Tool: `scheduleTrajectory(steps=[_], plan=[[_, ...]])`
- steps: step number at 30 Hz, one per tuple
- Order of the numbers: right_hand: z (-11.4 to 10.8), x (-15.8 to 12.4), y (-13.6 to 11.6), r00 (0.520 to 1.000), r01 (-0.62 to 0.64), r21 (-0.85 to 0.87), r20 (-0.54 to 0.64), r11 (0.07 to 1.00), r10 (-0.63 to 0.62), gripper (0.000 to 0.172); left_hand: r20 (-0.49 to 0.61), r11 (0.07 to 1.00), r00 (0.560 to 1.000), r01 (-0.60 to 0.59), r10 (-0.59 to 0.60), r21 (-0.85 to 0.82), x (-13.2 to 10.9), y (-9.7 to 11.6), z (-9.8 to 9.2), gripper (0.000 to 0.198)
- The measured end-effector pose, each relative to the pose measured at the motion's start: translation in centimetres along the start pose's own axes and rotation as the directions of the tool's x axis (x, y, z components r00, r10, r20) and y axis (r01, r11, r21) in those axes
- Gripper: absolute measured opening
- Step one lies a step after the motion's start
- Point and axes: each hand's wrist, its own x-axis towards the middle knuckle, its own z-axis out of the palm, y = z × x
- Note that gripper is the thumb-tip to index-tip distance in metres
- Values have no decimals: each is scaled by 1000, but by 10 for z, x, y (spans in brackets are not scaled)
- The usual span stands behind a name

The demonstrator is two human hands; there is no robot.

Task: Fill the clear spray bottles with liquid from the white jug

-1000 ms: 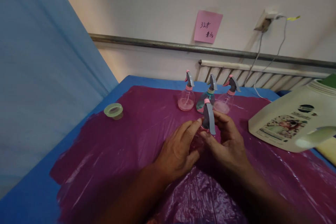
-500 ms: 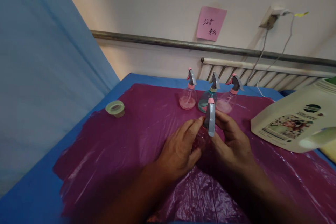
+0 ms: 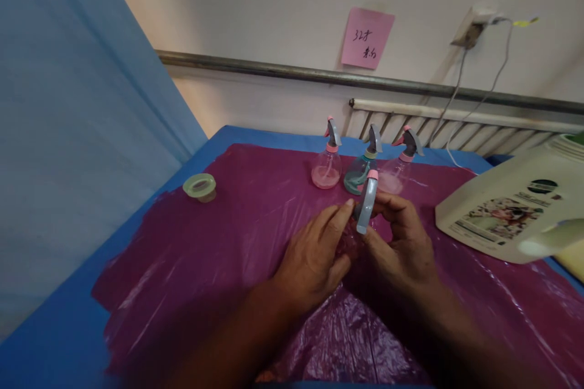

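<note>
A spray bottle [image 3: 367,203] with a grey trigger head and pink nozzle stands between my hands in the head view. My left hand [image 3: 314,255] is wrapped against the left side of its clear body, which is mostly hidden by the fingers. At the neck, the thumb and fingers of my right hand [image 3: 404,240] close around the spray head. Just behind stand a spray bottle with pink liquid [image 3: 326,171], a teal spray bottle [image 3: 356,177] and another spray bottle with pale pink liquid [image 3: 393,175], partly covered by the held one.
A large cream jug [image 3: 506,206] with a label stands at the right. On the left lies a pale green cap [image 3: 199,186]. Crinkled purple plastic sheet [image 3: 219,255] covers the blue table [image 3: 55,340]. Behind are a metal pipe [image 3: 274,70], a radiator [image 3: 401,109] and cables.
The grey spray head has turned slightly, its pink nozzle end shifting right and its lower tip left. My right fingers have moved a little with it; my left hand stays nearly still.
</note>
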Motion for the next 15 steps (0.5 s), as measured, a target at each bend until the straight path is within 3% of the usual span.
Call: scheduleTrajectory(steps=[7, 15], plan=[[12, -7, 8, 992, -38, 18, -119, 999, 40, 34, 5, 1000, 1000, 11, -11, -15, 1, 0, 0, 114], [16, -8, 13, 991, -2, 43, -132, 999, 7, 28, 6, 1000, 1000, 3, -3, -9, 2, -1, -2, 109]])
